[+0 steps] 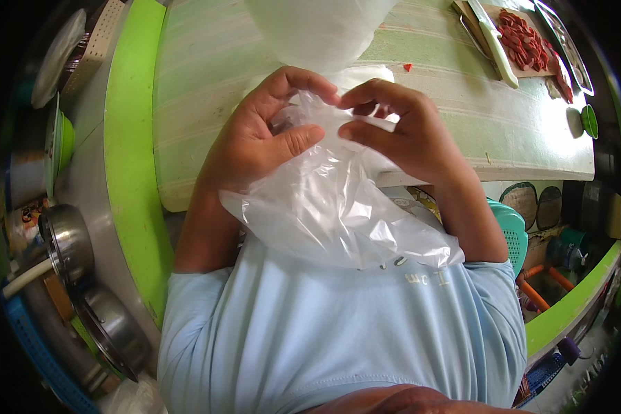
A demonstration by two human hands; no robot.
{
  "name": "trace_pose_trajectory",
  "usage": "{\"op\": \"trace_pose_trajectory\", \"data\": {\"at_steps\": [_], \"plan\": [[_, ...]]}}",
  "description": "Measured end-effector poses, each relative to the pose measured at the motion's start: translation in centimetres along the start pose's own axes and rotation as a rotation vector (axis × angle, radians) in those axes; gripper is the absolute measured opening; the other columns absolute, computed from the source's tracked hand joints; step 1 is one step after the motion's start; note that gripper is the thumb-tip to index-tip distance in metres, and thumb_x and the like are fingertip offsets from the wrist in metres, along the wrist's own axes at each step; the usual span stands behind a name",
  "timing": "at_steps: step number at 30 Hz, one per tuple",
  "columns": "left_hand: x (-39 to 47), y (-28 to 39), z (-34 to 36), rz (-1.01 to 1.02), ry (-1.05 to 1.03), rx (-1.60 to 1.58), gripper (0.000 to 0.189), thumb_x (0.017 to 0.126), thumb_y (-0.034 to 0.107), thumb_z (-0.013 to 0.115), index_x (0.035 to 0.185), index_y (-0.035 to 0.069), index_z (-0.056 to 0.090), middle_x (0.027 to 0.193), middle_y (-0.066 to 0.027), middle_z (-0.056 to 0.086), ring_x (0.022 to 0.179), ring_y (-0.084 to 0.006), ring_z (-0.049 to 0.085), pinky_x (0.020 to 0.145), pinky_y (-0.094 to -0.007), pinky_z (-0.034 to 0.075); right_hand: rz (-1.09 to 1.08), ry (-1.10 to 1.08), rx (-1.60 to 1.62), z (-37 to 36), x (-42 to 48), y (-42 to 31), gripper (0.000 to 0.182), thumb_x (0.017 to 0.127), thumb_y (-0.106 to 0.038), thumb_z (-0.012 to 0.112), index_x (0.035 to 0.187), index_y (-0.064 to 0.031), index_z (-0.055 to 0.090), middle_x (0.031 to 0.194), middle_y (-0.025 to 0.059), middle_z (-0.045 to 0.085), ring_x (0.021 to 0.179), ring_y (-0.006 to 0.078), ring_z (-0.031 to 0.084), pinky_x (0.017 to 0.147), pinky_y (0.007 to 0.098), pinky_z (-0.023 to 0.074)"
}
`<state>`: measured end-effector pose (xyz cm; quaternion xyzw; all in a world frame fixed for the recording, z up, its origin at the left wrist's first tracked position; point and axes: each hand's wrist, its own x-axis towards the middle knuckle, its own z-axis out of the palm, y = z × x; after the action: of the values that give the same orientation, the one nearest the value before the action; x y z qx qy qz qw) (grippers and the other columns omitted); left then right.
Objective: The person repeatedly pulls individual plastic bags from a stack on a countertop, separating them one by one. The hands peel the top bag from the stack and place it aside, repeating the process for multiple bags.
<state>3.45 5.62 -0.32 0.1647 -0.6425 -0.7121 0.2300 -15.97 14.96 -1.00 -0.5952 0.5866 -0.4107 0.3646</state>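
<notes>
A crumpled clear plastic bag [336,217] spreads in front of my chest, its gathered upper part between my hands. My left hand [269,124] curves around that gathered film, with thumb and index finger apart at the tips. Opposite it, my right hand [403,127] has its fingers curled at the film's edge; the palm side is mostly hidden. The two index fingertips nearly meet. Just beyond my hands stands a bulging, whitish translucent plastic bag [321,31]. White sheet material [370,75] lies on the table beneath it.
Sliced red sausage [522,41] covers a cutting board [535,73] at the table's far right, beside a white-handled knife [499,52] and a metal tray [566,44]. A small red scrap [407,67] lies on the table [202,114]. Metal pans [108,321] stand left of a green ledge [132,155].
</notes>
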Motion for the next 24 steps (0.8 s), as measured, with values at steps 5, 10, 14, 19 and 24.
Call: {"op": "trace_pose_trajectory", "data": {"at_steps": [5, 10, 14, 19, 24], "plan": [[0.0, -0.4, -0.2, -0.097, 0.134, 0.219, 0.027, 0.081, 0.001, 0.065, 0.107, 0.004, 0.057, 0.101, -0.0002, 0.057, 0.083, -0.0053, 0.052, 0.073, -0.0206, 0.044, -0.001, 0.164, 0.137, -1.3, -0.4, 2.3, 0.018, 0.078, -0.015, 0.073, 0.092, -0.0058, 0.067, 0.087, 0.0014, 0.067, 0.080, 0.0126, 0.061, 0.077, 0.0298, 0.0462], [0.2, -0.5, -0.3, -0.165, 0.207, 0.355, 0.011, 0.080, 0.008, 0.071, 0.087, 0.003, 0.063, 0.075, 0.0032, 0.060, 0.064, -0.0040, 0.052, 0.059, -0.0201, 0.044, 0.037, 0.223, 0.175, -1.4, -0.5, 2.2, 0.017, 0.082, -0.019, 0.070, 0.091, -0.0049, 0.067, 0.085, 0.0025, 0.067, 0.080, 0.0105, 0.060, 0.078, 0.0291, 0.0458], [0.1, -0.9, -0.1, -0.144, 0.268, 0.306, 0.014, 0.083, 0.012, 0.070, 0.077, 0.002, 0.062, 0.067, 0.0035, 0.058, 0.061, -0.0044, 0.051, 0.058, -0.0205, 0.044, 0.053, 0.249, 0.216, -1.1, -0.2, 3.2, 0.022, 0.088, -0.025, 0.064, 0.091, -0.0033, 0.067, 0.085, 0.0044, 0.067, 0.076, 0.0110, 0.060, 0.078, 0.0264, 0.0465], [0.3, -1.3, 0.0, -0.157, 0.219, 0.405, 0.017, 0.085, 0.014, 0.067, 0.074, 0.001, 0.064, 0.063, 0.0024, 0.058, 0.058, -0.0051, 0.050, 0.054, -0.0213, 0.042, -0.031, 0.278, 0.545, 0.2, 0.2, 3.2, 0.026, 0.093, -0.025, 0.056, 0.094, -0.0007, 0.064, 0.084, 0.0041, 0.066, 0.071, 0.0089, 0.058, 0.068, 0.0214, 0.0463], [1.2, -2.1, 0.2, -0.013, 0.342, 0.427, 0.021, 0.088, 0.019, 0.064, 0.077, 0.002, 0.063, 0.069, 0.0003, 0.060, 0.064, -0.0065, 0.051, 0.060, -0.0225, 0.042, 0.091, 0.152, 0.828, 0.5, -0.4, 3.5, 0.025, 0.094, -0.024, 0.056, 0.102, -0.0012, 0.061, 0.084, 0.0023, 0.064, 0.071, 0.0044, 0.054, 0.059, 0.0173, 0.0400]]}}
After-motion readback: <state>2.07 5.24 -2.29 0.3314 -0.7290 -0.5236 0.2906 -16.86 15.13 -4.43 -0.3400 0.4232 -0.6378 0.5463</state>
